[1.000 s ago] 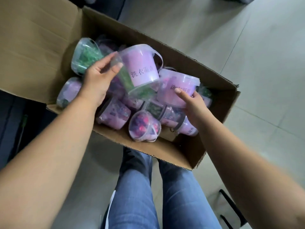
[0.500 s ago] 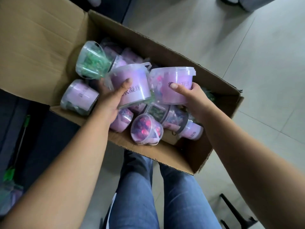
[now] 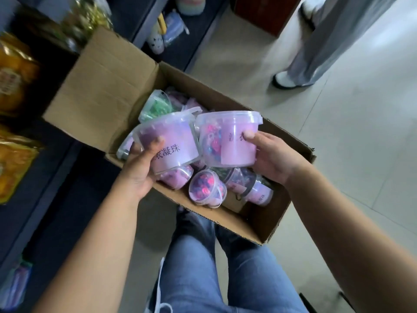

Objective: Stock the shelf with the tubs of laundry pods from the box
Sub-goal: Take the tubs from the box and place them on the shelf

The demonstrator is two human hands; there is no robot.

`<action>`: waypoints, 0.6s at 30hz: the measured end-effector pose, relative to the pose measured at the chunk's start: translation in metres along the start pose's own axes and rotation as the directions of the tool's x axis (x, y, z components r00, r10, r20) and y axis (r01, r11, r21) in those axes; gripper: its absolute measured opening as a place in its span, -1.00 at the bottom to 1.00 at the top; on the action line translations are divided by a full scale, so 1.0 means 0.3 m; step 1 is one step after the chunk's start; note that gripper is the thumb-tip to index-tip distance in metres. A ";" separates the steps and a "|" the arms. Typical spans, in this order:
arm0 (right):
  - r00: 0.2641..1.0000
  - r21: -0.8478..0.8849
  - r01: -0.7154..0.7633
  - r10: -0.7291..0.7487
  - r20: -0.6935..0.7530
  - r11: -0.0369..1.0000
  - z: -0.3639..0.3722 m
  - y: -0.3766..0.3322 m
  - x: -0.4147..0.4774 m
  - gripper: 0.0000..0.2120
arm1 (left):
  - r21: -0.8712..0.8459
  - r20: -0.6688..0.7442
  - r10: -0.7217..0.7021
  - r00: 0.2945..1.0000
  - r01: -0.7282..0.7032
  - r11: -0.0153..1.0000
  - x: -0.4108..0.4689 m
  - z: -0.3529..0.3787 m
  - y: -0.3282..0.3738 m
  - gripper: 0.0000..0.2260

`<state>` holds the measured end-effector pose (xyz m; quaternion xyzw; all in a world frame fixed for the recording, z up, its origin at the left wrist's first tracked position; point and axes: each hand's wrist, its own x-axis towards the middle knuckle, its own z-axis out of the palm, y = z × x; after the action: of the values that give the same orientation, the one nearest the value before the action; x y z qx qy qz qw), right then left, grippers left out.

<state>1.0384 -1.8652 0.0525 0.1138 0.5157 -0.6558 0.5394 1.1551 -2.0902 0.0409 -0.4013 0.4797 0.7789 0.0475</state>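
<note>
**Step in hand.** Two tubs of laundry pods were held above the open box (image 3: 239, 224). The left hand (image 3: 140, 175) gripped the left tub (image 3: 171, 141) and the right hand (image 3: 273, 159) gripped the right tub (image 3: 230, 141). On each hand the fingers (image 3: 249, 134) were clamped round the tub wall, with the thumb across the near face. Both tubs stood roughly upright with lids on, side by side. Whether they touched or were only just beside each other could not be told. Both were clear of the stock beneath. In my judgement this was the lift-out stage, with placement not yet begun.

**Next move.** Both tubs would need to be carried left to the shelf (image 3: 40, 177), kept upright, and set in a free spot. No free spot, nor the intended level, could be made out, because that side was blurred.

**Count.**
- Tubs in hand: two.
- Tubs in the box: at least six showed in part.
  - A green tub (image 3: 155, 106) lay at the far left.
  - A small tub (image 3: 206, 188) of pink pods lay on its side at the near edge.
  - The rest were purple, and some were hidden under the held pair, so no firm total could be given.
- Boxes: one, with its far-left flap open.

**Surroundings.**
- Yellow packets (image 3: 15, 86) sat on the shelving at the left, at least three of them.
- The person's jeans (image 3: 203, 267) were below the box.
- On the pale floor (image 3: 349, 154) at the far right were another person's trouser leg (image 3: 316, 41) and one shoe (image 3: 284, 80).
</note>
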 end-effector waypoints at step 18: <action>0.846 -0.349 0.363 -0.148 0.513 0.864 0.753 -0.189 -0.392 0.02 | -0.149 -0.589 0.450 0.671 -0.637 0.756 -1.023 -0.213 0.201 -0.71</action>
<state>1.1298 -1.9826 0.2667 -0.2426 0.5129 -0.5996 0.5644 1.3711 -2.0772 0.2754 -0.4332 0.4294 0.6885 -0.3923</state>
